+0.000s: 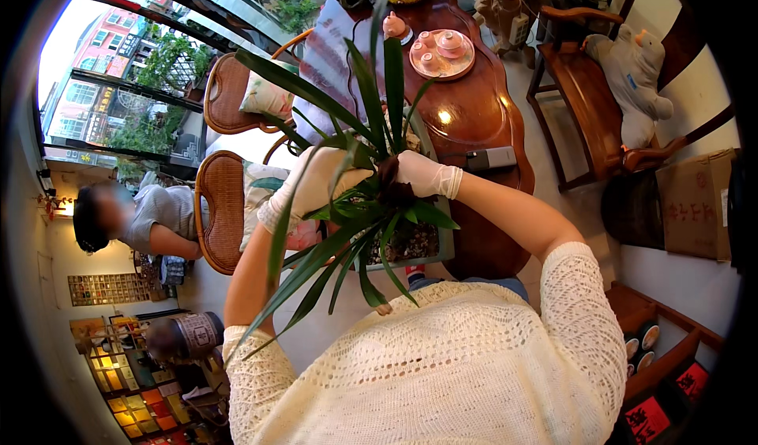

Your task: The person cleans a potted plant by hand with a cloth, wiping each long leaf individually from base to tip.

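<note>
A potted plant with long strap-like green leaves (308,92) grows in a pale green rectangular planter (447,232) with pebbly soil (408,243). My left hand (323,178), in a white glove, is among the leaves on the left; some cross in front of it and partly hide its fingers. From the right comes my right hand (423,175), also in a white glove, its fingertips closed on a dark reddish-brown clump (394,187) at the plant's middle. What the clump is made of cannot be made out. Several leaves arch toward my knitted top.
The planter stands at a glossy wooden table (474,107) bearing a round tray (459,73) of pink teaware, a small teapot (393,24) and a grey-black box-like object (491,159). Rattan chairs (219,211) line the left, near a seated person (163,220). A wooden armchair (583,84) stands right.
</note>
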The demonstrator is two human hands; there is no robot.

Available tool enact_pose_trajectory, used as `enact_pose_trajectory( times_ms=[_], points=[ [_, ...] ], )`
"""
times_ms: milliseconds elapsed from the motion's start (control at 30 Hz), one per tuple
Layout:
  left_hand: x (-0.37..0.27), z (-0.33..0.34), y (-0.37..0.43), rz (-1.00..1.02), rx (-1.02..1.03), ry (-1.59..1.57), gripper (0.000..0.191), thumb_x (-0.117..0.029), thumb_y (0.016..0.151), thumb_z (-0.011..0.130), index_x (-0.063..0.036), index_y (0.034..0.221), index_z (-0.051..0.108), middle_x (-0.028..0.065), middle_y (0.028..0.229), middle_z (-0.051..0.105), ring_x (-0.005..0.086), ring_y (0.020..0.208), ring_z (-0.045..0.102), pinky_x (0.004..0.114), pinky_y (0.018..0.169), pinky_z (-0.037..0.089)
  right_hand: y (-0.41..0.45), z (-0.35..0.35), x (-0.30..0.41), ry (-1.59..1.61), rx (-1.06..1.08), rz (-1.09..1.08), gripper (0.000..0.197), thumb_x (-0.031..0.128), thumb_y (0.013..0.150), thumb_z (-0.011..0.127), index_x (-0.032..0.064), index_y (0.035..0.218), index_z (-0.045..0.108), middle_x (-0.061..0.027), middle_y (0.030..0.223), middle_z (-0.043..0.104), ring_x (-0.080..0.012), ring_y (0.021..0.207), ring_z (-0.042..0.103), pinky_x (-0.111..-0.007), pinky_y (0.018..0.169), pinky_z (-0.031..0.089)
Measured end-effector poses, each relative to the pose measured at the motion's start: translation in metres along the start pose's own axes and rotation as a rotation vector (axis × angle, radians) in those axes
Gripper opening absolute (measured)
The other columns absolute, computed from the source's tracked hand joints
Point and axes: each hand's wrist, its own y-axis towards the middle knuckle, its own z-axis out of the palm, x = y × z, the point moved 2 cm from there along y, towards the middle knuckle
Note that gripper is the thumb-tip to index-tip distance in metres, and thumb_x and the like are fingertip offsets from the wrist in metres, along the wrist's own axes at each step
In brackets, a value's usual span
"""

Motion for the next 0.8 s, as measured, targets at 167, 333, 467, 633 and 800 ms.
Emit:
enact_pose_trajectory(
  times_ms=[167, 333, 467, 633, 800],
  points=[
    [0.002, 0.001, -0.008, 0.184, -0.151, -0.073, 0.032, -0.018, 0.076, 0.073, -0.0097, 0.106, 0.067, 0.0086, 0.098, 0.068, 0.0206, 0.083, 0.065, 0.028, 0.077, 0.05, 0.0, -0.013, 0.013, 0.245, -0.136, -0.031, 0.021, 0.024, 0.076, 0.068, 0.0042, 0.07, 0.066, -0.0128, 0.077, 0.064, -0.0309, 0.069, 0.061, -0.038, 0.063, 0.049],
    [-0.004, -0.009, -0.013, 0.058, -0.106, -0.315, 0.04, -0.021, 0.077, 0.071, -0.0106, 0.115, 0.064, 0.0137, 0.096, 0.067, 0.0182, 0.075, 0.061, 0.03, 0.072, 0.05, 0.011, -0.035, 0.034, 0.043, -0.133, -0.076, 0.019, 0.021, 0.075, 0.07, 0.0035, 0.07, 0.066, -0.0099, 0.074, 0.064, -0.0236, 0.07, 0.062, -0.033, 0.063, 0.049],
    [0.002, -0.007, -0.021, 0.011, -0.065, -0.299, 0.044, -0.019, 0.076, 0.07, -0.0112, 0.119, 0.062, 0.0132, 0.09, 0.067, 0.018, 0.075, 0.06, 0.031, 0.073, 0.049, 0.021, -0.046, 0.052, 0.428, -0.202, -0.06, 0.01, 0.009, 0.071, 0.073, 0.0018, 0.073, 0.066, -0.0082, 0.074, 0.063, -0.0183, 0.073, 0.062, -0.03, 0.068, 0.05],
    [-0.012, -0.017, -0.027, 0.185, -0.018, -0.321, 0.036, -0.019, 0.077, 0.071, -0.0037, 0.107, 0.06, 0.0101, 0.086, 0.064, 0.0182, 0.073, 0.057, 0.032, 0.071, 0.048, 0.034, -0.074, 0.085, 0.495, -0.225, -0.007, 0.01, 0.004, 0.069, 0.074, -0.0003, 0.073, 0.066, -0.0081, 0.077, 0.064, -0.0186, 0.075, 0.061, -0.031, 0.073, 0.05],
    [-0.009, -0.014, -0.029, 0.109, 0.129, -0.183, 0.026, -0.013, 0.081, 0.066, -0.001, 0.104, 0.061, 0.008, 0.081, 0.063, 0.0124, 0.071, 0.052, 0.03, 0.067, 0.046, 0.047, -0.091, 0.107, 0.518, -0.181, -0.027, 0.011, 0.004, 0.069, 0.075, -0.0002, 0.073, 0.067, -0.0071, 0.078, 0.064, -0.0172, 0.08, 0.061, -0.03, 0.075, 0.049]
  ],
)
